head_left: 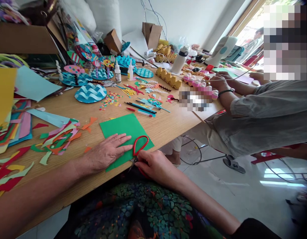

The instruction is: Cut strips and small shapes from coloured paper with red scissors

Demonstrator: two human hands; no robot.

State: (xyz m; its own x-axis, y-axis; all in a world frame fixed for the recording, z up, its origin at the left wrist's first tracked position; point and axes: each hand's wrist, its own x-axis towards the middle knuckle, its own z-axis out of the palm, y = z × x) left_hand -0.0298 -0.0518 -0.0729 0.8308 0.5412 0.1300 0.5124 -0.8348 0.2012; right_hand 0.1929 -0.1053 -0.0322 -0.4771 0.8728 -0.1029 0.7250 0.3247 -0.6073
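A sheet of green paper (pixel 126 129) lies at the table's front edge. My left hand (pixel 107 151) rests flat on it, fingers stretched out, holding nothing. Red-handled scissors (pixel 140 144) are in my right hand (pixel 153 164), whose fingers are closed around them at the paper's lower right corner. One handle loop stands up over the paper, and the dark blades point down and left past the table edge. Left of my left hand lie heaps of coloured paper scraps (pixel 60 137). Beyond the green sheet are a black pencil (pixel 140 107) and a red pen (pixel 138 112).
Blue wavy paper discs (pixel 91 93), glue bottles (pixel 118 71) and egg-carton strips (pixel 168 78) stand farther back. Stacked coloured paper (pixel 19 124) is at the left. At the right, another person's hands (pixel 219 81) are over a pink egg-carton strip (pixel 200 87). A white bottle (pixel 180 60) stands behind.
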